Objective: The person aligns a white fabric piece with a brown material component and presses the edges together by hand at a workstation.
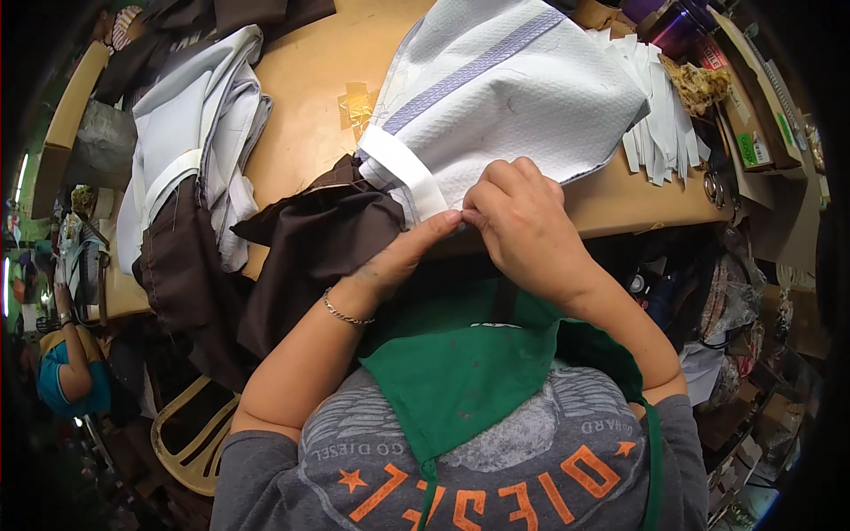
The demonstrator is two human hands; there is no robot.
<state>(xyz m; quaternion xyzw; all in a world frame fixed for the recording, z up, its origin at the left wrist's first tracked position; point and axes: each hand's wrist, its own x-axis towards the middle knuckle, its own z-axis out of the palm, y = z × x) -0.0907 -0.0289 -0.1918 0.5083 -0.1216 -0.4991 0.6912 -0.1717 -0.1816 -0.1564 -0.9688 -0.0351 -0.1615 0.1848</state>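
A large white textured cloth [522,97] with a purple-grey woven stripe lies over the table's near side. Dark brown fabric [310,243] joins it at the left, and a white strip [403,168] runs along the join. At the lower end of that strip, my left hand [409,250] grips the cloth's near edge, thumb on top and its other fingers hidden underneath. My right hand [518,208] is closed in a pinch on the same edge, its fingertips touching my left thumb. Whatever lies between the fingertips is too small to make out.
Folded white and brown pieces [190,133] are stacked at the left. Cut white strips [655,106] lie at the right, near scissors [715,188] and a cardboard box [753,97]. A yellowish plastic chair [190,434] stands lower left. Another person [71,376] is at the far left.
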